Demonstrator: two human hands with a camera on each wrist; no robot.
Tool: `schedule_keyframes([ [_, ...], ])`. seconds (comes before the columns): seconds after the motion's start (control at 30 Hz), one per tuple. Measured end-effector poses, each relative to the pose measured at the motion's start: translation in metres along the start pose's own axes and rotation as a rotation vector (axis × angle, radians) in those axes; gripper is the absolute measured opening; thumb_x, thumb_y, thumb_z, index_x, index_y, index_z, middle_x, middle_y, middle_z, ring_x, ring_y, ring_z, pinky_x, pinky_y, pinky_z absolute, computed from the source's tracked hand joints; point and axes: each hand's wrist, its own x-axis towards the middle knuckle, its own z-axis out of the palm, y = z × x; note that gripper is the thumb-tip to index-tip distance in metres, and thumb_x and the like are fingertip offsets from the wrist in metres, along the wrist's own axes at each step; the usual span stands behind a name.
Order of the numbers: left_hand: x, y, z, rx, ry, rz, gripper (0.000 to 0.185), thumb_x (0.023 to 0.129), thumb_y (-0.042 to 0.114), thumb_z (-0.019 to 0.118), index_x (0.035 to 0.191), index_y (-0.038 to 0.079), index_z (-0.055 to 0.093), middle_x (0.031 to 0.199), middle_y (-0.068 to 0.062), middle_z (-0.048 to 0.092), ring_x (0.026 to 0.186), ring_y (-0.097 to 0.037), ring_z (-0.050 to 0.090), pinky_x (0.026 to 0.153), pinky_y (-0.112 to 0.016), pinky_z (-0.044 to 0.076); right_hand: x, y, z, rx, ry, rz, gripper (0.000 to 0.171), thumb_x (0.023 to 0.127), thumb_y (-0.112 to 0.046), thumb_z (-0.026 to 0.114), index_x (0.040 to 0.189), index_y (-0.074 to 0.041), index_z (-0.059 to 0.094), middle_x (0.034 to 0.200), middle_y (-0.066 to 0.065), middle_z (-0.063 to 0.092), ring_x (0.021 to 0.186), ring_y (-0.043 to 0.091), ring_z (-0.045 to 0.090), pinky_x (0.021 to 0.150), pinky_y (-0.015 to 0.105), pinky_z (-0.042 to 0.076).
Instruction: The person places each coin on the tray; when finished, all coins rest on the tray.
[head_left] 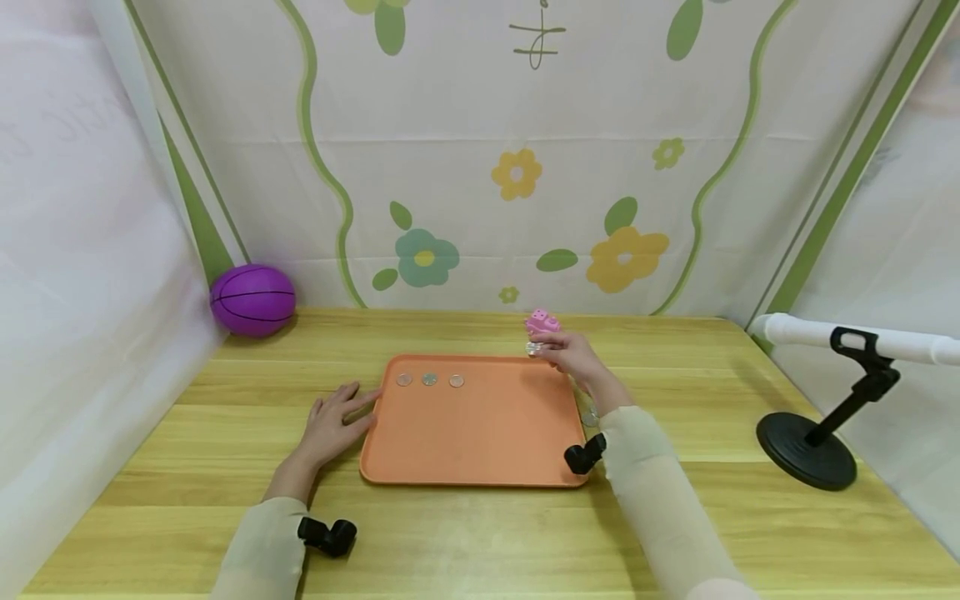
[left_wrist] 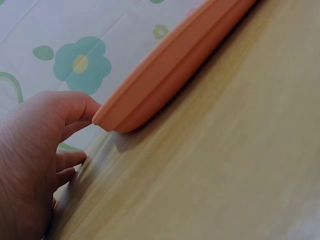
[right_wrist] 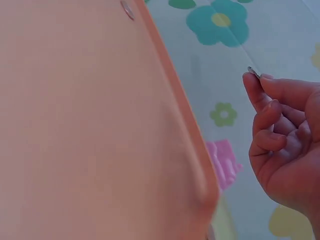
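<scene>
An orange tray point(head_left: 472, 442) lies on the wooden table, with three silver coins in a row near its far left corner, the middle coin point(head_left: 429, 379) among them. My left hand point(head_left: 330, 425) rests at the tray's left side, fingers spread, index fingertip against the rim point(left_wrist: 107, 117). Between thumb and index finger, my right hand point(head_left: 573, 357) pinches a coin point(right_wrist: 253, 72), raised near the tray's far right edge. Just beyond that hand stands a small pink toy point(head_left: 542, 322), partly hidden. More coins point(head_left: 590, 418) lie by the tray's right side, partly covered by the right wrist.
A purple ball point(head_left: 253, 300) sits at the table's far left corner. At the right stands a black round-based stand point(head_left: 806, 450) beside a white tube point(head_left: 892, 340). A flower-printed cloth point(head_left: 465, 183) hangs behind the table.
</scene>
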Motion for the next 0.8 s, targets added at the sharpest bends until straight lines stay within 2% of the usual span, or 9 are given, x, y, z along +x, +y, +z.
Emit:
schedule_keyframes([
  [0.13,-0.001,-0.001,0.001,0.004,-0.001,-0.001,0.042,0.085,0.028,0.053,0.123,0.011,0.051,0.131,-0.025,0.03,0.122,-0.041,0.018,0.092,-0.06,0.002,0.009,0.003,0.02,-0.006,-0.031,-0.036,0.034,0.083,-0.006,0.057,0.115,0.002,0.054,0.094,0.018,0.061,0.057,0.012,0.045,0.05,0.027,0.033],
  [0.27,-0.001,0.0,0.001,0.003,-0.005,-0.006,0.042,0.085,0.028,0.053,0.123,0.01,0.051,0.132,-0.025,0.029,0.122,-0.041,0.018,0.092,-0.059,0.002,0.022,0.016,0.034,0.01,-0.068,-0.085,0.03,0.081,-0.011,0.06,0.111,-0.005,0.059,0.086,0.01,0.063,0.055,0.012,0.044,0.048,0.026,0.034],
  [0.4,0.0,0.0,0.0,0.002,-0.004,-0.009,0.042,0.085,0.028,0.053,0.123,0.01,0.051,0.132,-0.025,0.029,0.122,-0.04,0.018,0.093,-0.058,0.001,0.025,0.019,0.049,0.06,-0.087,-0.016,0.028,0.08,-0.011,0.061,0.108,-0.009,0.061,0.085,0.006,0.063,0.057,0.013,0.044,0.05,0.025,0.035],
  [0.5,0.001,0.0,0.0,0.001,-0.007,-0.01,0.042,0.084,0.028,0.053,0.123,0.011,0.051,0.132,-0.025,0.029,0.122,-0.04,0.018,0.093,-0.058,0.001,0.011,0.004,0.06,0.069,-0.096,0.074,0.03,0.082,-0.006,0.057,0.113,-0.002,0.057,0.091,0.012,0.061,0.06,0.016,0.045,0.054,0.028,0.037],
  [0.57,0.001,0.0,0.0,-0.002,-0.007,-0.008,0.042,0.084,0.028,0.054,0.123,0.011,0.051,0.132,-0.025,0.029,0.122,-0.04,0.018,0.093,-0.058,0.001,0.011,0.007,0.066,0.091,-0.1,0.104,0.03,0.082,-0.005,0.057,0.112,-0.002,0.058,0.087,0.013,0.06,0.058,0.016,0.045,0.052,0.027,0.038],
  [0.7,0.001,0.0,0.0,-0.001,-0.006,-0.008,0.042,0.084,0.027,0.054,0.123,0.011,0.051,0.132,-0.025,0.03,0.122,-0.04,0.018,0.093,-0.058,0.001,0.016,0.018,0.071,0.082,-0.087,0.117,0.027,0.081,-0.007,0.059,0.108,-0.003,0.06,0.08,0.01,0.06,0.053,0.014,0.046,0.047,0.024,0.038],
  [0.8,0.001,0.001,0.0,-0.002,-0.007,-0.012,0.042,0.084,0.027,0.054,0.123,0.011,0.051,0.132,-0.025,0.03,0.122,-0.04,0.017,0.093,-0.058,0.001,0.019,0.023,0.073,0.068,-0.095,0.105,0.027,0.081,-0.007,0.059,0.107,-0.003,0.061,0.081,0.01,0.061,0.052,0.013,0.047,0.045,0.022,0.038],
])
